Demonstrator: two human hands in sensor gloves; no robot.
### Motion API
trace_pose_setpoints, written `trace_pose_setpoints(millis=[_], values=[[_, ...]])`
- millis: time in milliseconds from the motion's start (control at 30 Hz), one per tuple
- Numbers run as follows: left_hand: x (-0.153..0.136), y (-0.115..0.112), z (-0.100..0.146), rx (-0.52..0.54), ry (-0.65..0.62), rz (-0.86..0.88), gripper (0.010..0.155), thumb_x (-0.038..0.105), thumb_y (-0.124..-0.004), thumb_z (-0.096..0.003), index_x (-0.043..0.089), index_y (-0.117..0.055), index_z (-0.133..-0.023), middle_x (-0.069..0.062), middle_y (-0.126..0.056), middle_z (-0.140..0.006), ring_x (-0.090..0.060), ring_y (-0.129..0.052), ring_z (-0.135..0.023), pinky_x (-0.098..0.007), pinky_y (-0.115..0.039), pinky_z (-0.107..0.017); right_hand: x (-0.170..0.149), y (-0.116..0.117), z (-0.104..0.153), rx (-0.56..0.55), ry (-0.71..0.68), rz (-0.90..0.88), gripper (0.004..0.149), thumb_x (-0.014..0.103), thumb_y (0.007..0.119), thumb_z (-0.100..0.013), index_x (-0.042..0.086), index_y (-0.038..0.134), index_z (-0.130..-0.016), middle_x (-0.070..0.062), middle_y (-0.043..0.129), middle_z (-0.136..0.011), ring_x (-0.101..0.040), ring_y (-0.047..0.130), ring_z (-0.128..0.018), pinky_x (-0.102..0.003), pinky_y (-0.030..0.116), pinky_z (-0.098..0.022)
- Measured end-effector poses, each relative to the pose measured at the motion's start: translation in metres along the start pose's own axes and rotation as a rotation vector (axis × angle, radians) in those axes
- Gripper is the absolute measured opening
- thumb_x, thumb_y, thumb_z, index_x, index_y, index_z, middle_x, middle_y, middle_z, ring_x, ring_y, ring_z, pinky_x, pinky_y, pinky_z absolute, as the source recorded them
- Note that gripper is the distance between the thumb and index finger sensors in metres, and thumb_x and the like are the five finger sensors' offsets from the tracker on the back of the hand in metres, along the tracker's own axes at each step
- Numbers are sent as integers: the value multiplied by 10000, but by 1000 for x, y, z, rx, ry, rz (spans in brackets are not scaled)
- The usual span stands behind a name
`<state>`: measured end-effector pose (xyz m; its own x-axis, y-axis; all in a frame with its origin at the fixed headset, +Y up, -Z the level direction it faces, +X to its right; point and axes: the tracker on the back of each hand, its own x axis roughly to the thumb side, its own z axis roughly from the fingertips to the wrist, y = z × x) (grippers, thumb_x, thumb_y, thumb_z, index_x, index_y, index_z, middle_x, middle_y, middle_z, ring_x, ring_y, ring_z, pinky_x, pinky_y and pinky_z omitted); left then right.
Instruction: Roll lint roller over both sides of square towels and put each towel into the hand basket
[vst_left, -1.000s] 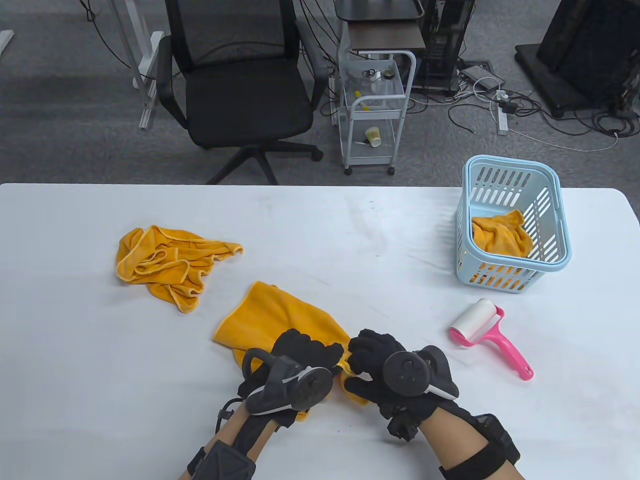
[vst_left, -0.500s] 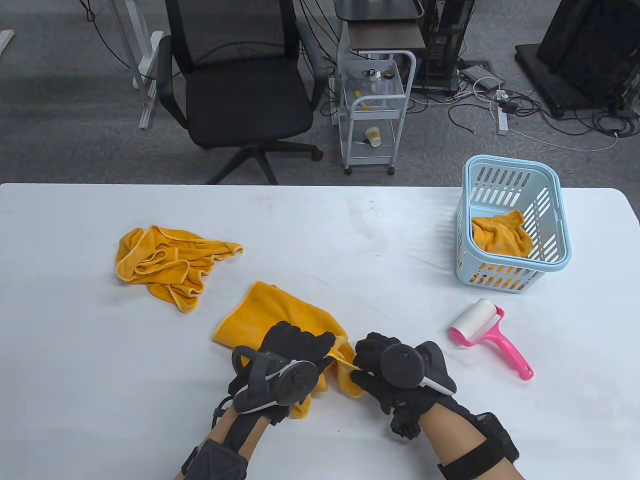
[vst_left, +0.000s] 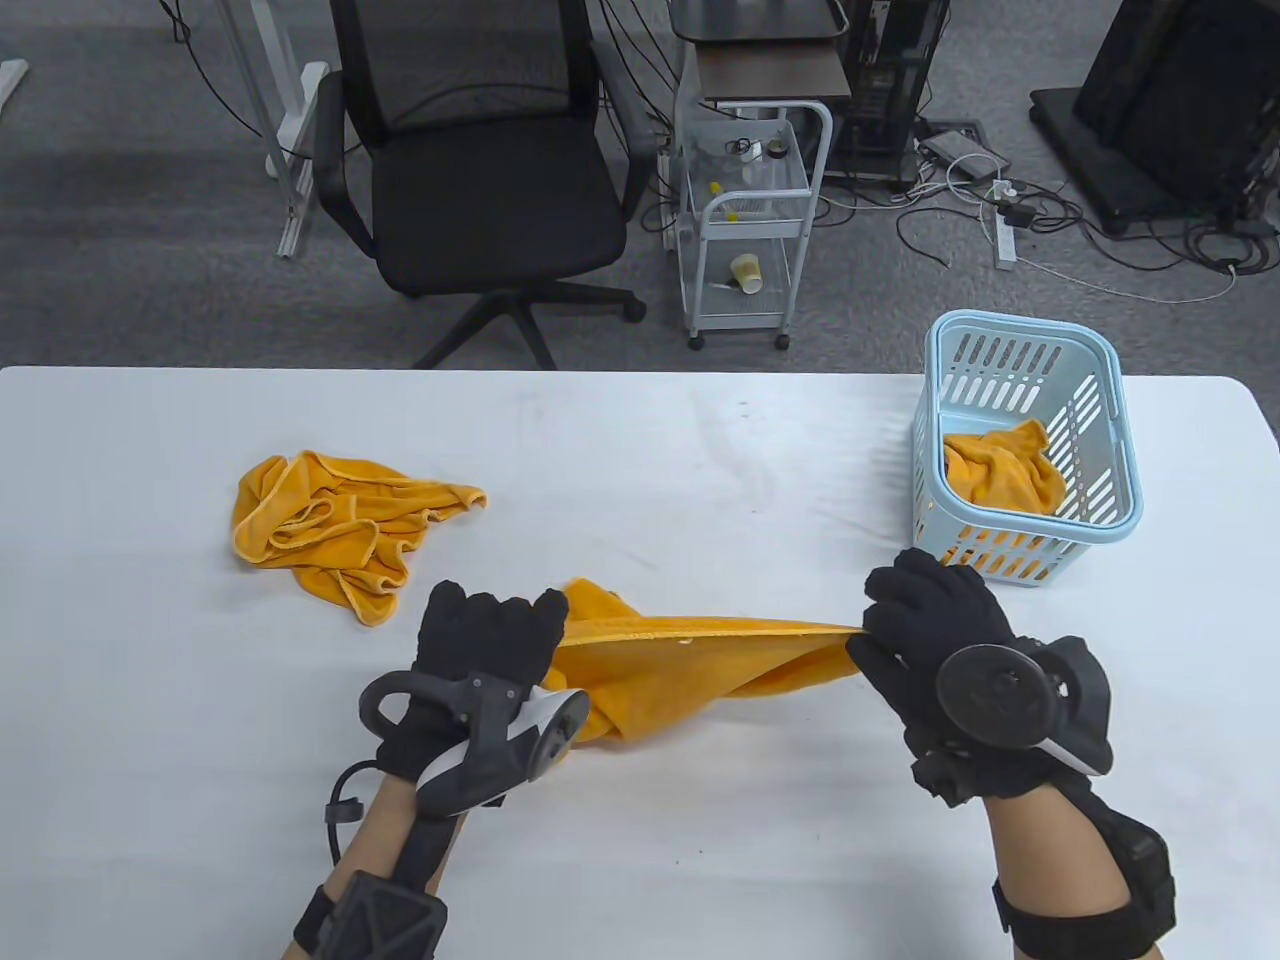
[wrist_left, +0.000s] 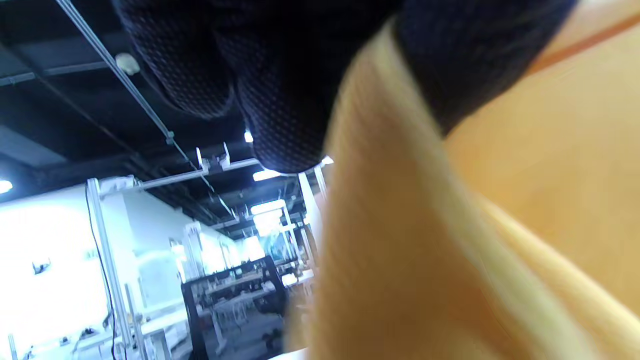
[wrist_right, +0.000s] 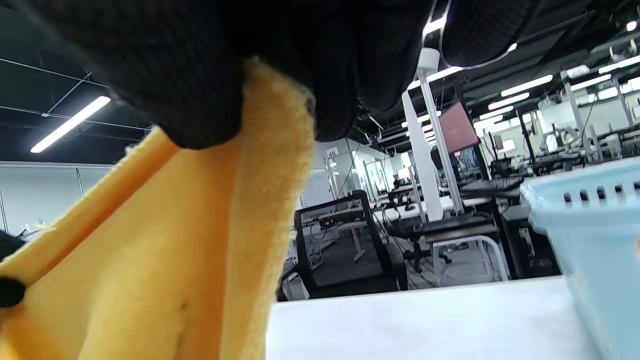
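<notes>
Hands have spread apart, stretching the towel taut above the table.
Left hand and right hand each pinch a corner; basket sits just beyond the right hand.

Both gloved hands are raised in the lower half of the table view, well apart. The left hand sits lower left of centre, fingers curled and thumb pinching — knuckles up. The right hand is at lower right, fingers curled into a pinch, its forearm running down to the bottom edge.
</notes>
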<state>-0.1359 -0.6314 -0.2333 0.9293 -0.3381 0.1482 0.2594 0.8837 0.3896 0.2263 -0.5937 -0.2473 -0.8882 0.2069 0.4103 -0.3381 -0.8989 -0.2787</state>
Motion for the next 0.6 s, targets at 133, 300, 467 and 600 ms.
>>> trace_pose_setpoints(millis=[133,300,467,600], values=[[-35,26,11,18,9,102,410,413,-861,-478,398,-815,-885,103,-1005,-791,-219,-1045,-704,-598,-726,-699,-3,-38,4,-33,0,59,390,407,905,-500,92,924,-728,-121,835,-960,-453,726,-965,-701,610,-651],[-86,79,32,96,7,340,435,397,-844,-495,369,-796,-926,78,-1023,-812,-240,-1065,-714,-606,-728,-696,-13,-84,11,-52,5,54,391,414,904,-501,102,924,-736,-123,835,-963,-457,732,-962,-701,609,-653],[-125,124,25,82,-86,544,448,440,-758,-526,363,-772,-967,62,-1011,-851,-282,-1026,-766,-636,-696,-706,-13,-124,-5,-49,-21,40,392,425,895,-510,121,917,-755,-126,827,-976,-460,726,-969,-701,603,-659],[-143,130,-8,84,-45,529,438,459,-757,-525,373,-797,-952,63,-1003,-870,-285,-1016,-786,-637,-696,-706,-16,-130,-42,-45,7,45,390,430,897,-506,133,917,-758,-123,821,-982,-456,721,-974,-698,602,-664]])
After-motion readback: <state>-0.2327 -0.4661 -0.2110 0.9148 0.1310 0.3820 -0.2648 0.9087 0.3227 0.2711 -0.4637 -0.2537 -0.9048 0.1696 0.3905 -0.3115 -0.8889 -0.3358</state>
